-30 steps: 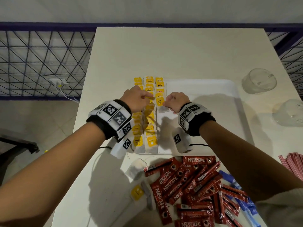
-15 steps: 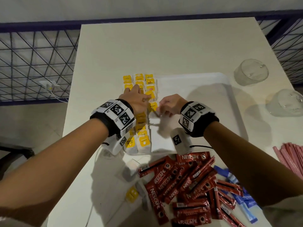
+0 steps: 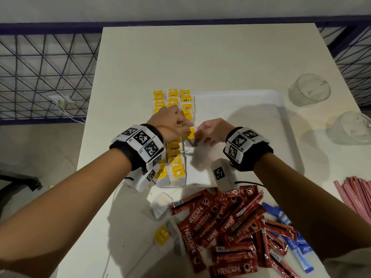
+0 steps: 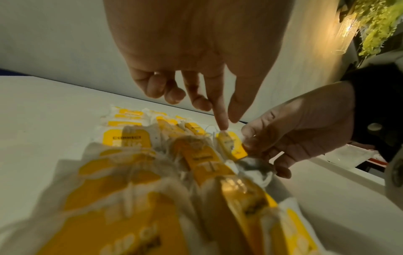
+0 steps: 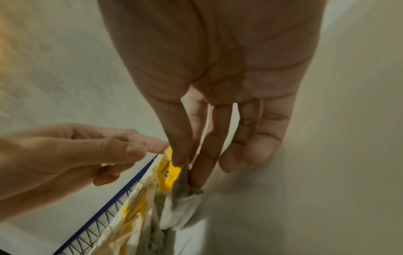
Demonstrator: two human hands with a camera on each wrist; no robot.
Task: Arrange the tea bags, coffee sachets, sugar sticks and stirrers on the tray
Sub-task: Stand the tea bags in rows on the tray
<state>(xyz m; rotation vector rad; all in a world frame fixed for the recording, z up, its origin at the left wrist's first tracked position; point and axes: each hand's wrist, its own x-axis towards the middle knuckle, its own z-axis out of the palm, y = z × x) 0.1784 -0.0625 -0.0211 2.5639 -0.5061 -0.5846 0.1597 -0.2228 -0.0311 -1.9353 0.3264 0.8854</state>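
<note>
Rows of tea bags (image 3: 172, 97) with yellow tags fill the left part of the white tray (image 3: 241, 109). My right hand (image 3: 200, 132) pinches one tea bag (image 3: 190, 133) by its tag between thumb and fingers, at the near end of the third row. The bag hangs below the tag in the right wrist view (image 5: 169, 174), under my right hand (image 5: 196, 155). My left hand (image 3: 183, 124) touches the top of that tag (image 4: 231, 146) with a straight index finger (image 4: 222, 120); its other fingers are curled.
Red coffee sachets (image 3: 220, 227) are heaped at the near table edge, with blue sugar sticks (image 3: 297, 249) to their right. Pink stirrers (image 3: 357, 193) lie at far right. Two loose tea bags (image 3: 160, 203) lie near left. Two upturned glasses (image 3: 309, 89) stand right of the tray.
Both hands have come slightly nearer along the third row. The right hand has raised the tea bag's tag, and the left index finger now rests on it.
</note>
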